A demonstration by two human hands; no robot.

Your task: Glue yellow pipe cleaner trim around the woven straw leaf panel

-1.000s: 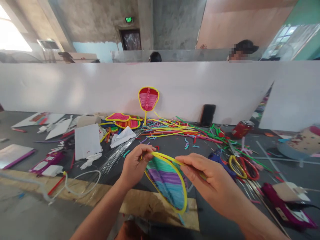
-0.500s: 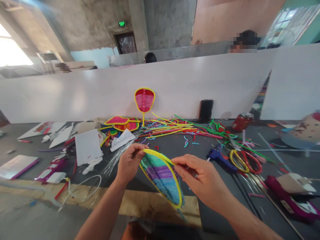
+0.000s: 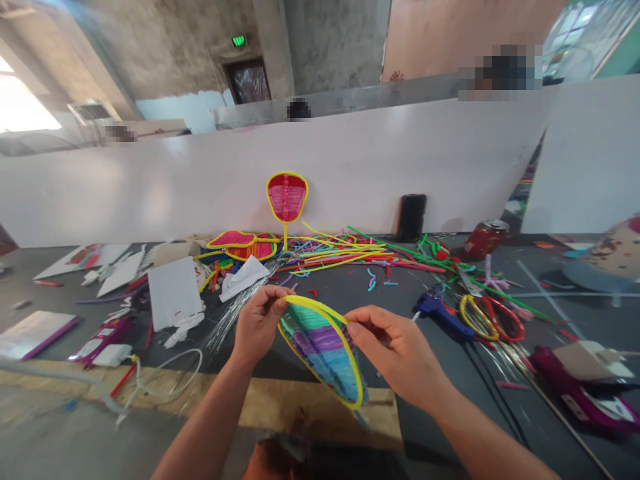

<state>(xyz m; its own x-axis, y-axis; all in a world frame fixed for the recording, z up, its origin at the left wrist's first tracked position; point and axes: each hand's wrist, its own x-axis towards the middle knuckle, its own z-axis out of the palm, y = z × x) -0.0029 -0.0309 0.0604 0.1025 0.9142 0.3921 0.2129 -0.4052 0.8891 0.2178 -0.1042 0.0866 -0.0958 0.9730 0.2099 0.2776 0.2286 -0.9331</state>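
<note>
Between my hands is a petal-shaped pipe-cleaner panel (image 3: 320,353), striped teal, purple and blue, tilted over the table's front edge. A yellow pipe cleaner (image 3: 357,380) runs along its rim. My left hand (image 3: 257,325) pinches the panel's upper left tip, thumb on the yellow rim. At the upper right, my right hand (image 3: 400,353) has thumb and forefinger closed on the yellow pipe cleaner. Behind them, a pink and red panel with a yellow rim (image 3: 287,199) stands upright. Similar yellow-edged panels (image 3: 245,243) lie to its left.
Loose pipe cleaners (image 3: 345,255) lie along the white partition (image 3: 210,180). On the right are a blue glue gun (image 3: 443,315), scissors (image 3: 480,319), a drink can (image 3: 486,240) and a black phone (image 3: 412,217). Silver wires (image 3: 235,320) and white paper (image 3: 175,293) lie left. People sit beyond the partition.
My right fingers have shifted slightly along the yellow rim, and the pinch looks closer to the edge. My left hand keeps its hold. The whole view has tilted a little.
</note>
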